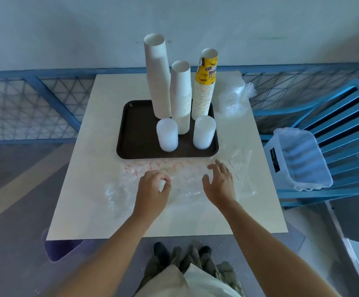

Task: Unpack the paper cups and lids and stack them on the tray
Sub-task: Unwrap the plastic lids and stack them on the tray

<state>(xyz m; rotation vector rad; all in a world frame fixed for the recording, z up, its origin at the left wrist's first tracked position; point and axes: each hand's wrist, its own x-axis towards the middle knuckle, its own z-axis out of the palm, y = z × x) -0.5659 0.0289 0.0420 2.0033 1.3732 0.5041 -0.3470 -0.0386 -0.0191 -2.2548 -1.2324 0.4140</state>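
Note:
On the dark tray [135, 133] stand three tall cup stacks: a tall white one [157, 78], a shorter white one [181, 95] and a yellow-printed one [205, 86]. Two stacks of white lids [167, 135] [204, 132] stand in front of them. An empty clear plastic bag [185, 185] with red print lies flat on the table near the tray's front edge. My left hand [153, 187] pinches the bag with thumb and forefinger. My right hand [220, 183] is spread, fingers straight, over the bag's right part.
A second crumpled clear bag [233, 97] lies at the table's back right. A clear plastic bin [298, 157] sits on a blue slatted chair [345, 116] to the right. A blue mesh railing [45, 99] runs behind the cream table [84, 189].

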